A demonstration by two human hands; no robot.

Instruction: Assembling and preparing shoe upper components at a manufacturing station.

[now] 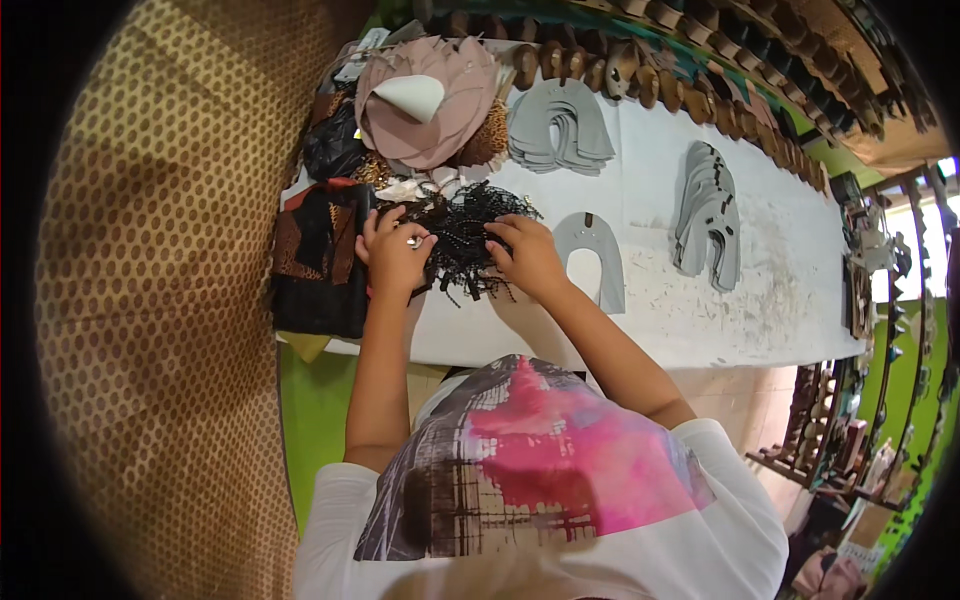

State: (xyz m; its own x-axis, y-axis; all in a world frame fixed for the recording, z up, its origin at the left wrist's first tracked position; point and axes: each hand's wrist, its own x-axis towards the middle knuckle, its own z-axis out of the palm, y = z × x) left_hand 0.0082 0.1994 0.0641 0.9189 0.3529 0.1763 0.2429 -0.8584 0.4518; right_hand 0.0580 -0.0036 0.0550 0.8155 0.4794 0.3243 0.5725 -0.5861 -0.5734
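Observation:
A loose tangle of thin black beaded or scalloped trim strips [462, 245] lies on the white-covered table in front of me. At its left edge is my left hand [396, 252], palm down, with fingers bent and spread; something small and shiny shows on one finger. My right hand [525, 257] touches the tangle's right side, thumb and fingers apart. Neither hand visibly grips a strip, though some fingertips are hidden among them. Just right of my right hand lies a single grey U-shaped cut piece [601, 243] with a small dark mark at its top.
Dark and leopard-print scraps [318, 245] are piled left of my left hand. Behind lie stacked pink petal-like pieces [468, 85] topped by a white cone [412, 98]. Grey U-shaped stacks [540, 122] sit farther back and right. Shoe lasts [645, 85] line the far edge; a patterned curtain [170, 300] hangs left.

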